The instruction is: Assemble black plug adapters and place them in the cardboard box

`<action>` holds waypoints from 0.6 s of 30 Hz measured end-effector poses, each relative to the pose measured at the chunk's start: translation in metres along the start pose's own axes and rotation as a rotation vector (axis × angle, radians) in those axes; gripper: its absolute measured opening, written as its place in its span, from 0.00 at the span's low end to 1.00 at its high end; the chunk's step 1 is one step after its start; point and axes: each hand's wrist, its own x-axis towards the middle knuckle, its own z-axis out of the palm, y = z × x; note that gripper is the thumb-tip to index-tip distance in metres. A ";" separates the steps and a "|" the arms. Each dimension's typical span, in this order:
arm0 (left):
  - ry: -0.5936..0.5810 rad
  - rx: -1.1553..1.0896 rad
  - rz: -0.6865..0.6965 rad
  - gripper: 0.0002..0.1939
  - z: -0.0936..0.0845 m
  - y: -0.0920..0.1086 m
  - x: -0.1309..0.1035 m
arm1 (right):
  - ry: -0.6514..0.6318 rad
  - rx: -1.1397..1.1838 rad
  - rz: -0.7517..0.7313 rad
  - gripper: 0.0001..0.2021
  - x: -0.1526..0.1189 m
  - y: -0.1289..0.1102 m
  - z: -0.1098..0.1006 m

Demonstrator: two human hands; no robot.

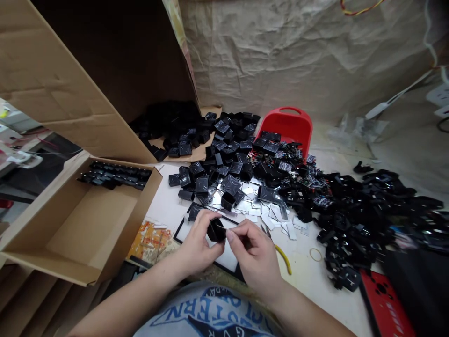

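Head view. The left hand (196,245) and the right hand (254,255) met just below the centre of the frame, above a white pad (229,260) with a black border. The left hand's fingers were curled around a small black housing (215,230), gripping it at both sides. The right hand's thumb and forefinger were pinched together at the housing's right edge, touching it; whether they held a separate small piece could not be told.

Directly above the hands lay a heap of black caps (224,164), reaching towards the upper centre, mixed lower down with flat silvery slips (271,217). A red scoop (291,126) lay tilted behind the heap, at upper centre. A second, wider pile of black parts (368,210) filled the right of the frame. A yellow-handled tool (283,257) lay just beside the right hand, with a rubber band (315,254) near it to the right.

At centre left stood an open carton (70,234), holding a row of black parts (115,174) along its far wall. A larger box (87,70) leaned across the upper left. A red item (386,304) lay at the lower right corner. A printed sheet (149,238) lay flat between the carton and the pad.
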 end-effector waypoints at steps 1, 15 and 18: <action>0.028 0.003 0.011 0.24 0.002 -0.001 0.000 | 0.009 -0.059 -0.051 0.08 0.000 0.001 0.002; 0.150 0.100 0.227 0.21 0.012 -0.011 -0.002 | -0.006 -0.390 -0.295 0.09 0.004 0.005 0.011; 0.157 0.142 0.257 0.20 0.012 -0.010 -0.003 | -0.023 -0.513 -0.317 0.09 0.006 0.003 0.013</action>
